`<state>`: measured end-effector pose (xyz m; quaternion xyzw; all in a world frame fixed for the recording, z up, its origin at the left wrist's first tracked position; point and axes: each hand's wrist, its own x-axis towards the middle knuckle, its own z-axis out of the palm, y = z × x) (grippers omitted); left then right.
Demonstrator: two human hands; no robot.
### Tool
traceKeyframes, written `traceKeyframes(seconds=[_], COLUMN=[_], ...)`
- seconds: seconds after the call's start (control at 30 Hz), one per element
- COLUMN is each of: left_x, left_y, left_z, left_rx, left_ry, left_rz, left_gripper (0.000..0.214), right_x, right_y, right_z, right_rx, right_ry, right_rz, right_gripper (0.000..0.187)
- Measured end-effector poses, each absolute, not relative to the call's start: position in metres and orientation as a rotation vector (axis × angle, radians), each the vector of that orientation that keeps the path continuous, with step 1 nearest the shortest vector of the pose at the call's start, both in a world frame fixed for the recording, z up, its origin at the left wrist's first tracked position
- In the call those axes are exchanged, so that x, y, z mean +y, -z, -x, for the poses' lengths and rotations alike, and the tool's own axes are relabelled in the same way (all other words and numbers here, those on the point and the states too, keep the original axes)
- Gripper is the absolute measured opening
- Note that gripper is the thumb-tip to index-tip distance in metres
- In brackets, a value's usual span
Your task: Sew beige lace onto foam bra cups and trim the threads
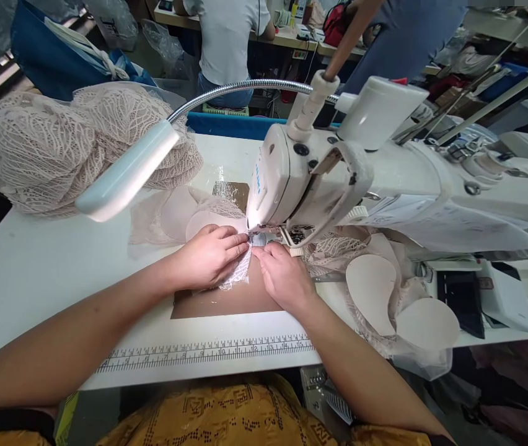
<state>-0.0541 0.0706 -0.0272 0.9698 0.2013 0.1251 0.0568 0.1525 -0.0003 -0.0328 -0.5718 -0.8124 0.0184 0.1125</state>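
Note:
Pale lace fabric lies beneath the needle area of a white sewing machine. My left hand is closed on the lace, its fingers together and their tips close to the presser foot. Just right of the needle, my right hand pinches the fabric's edge between thumb and bent fingers; the fingertips are partly hidden. Smooth beige cup pieces joined to the lace lie behind my left hand. More cups with lace hang together at the right, by the table's front edge.
A large lace heap fills the table's left back. A lamp on a bendable metal neck hangs over the left side. Along the front edge runs a printed ruler. A brown plate lies under my hands. Another person sits beyond.

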Motion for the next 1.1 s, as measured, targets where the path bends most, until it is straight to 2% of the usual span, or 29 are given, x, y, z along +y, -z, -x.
traceKeyframes(seconds=[0.47, 0.7, 1.1], left_x=[0.07, 0.073, 0.076], left_y=[0.026, 0.026, 0.029], left_z=[0.061, 0.061, 0.06], left_rx=[0.445, 0.437, 0.478], left_ry=[-0.364, -0.35, -0.313], left_rz=[-2.956, -2.956, -3.012], left_gripper=[0.034, 0.035, 0.038], right_x=[-0.012, -0.01, -0.011], right_y=[0.032, 0.029, 0.032], right_z=[-0.157, -0.152, -0.156], right_rx=[-2.435, -2.528, -2.458], right_ry=[-0.209, -0.131, -0.097], right_rz=[1.424, 1.498, 1.477], right_gripper=[0.031, 0.027, 0.033])
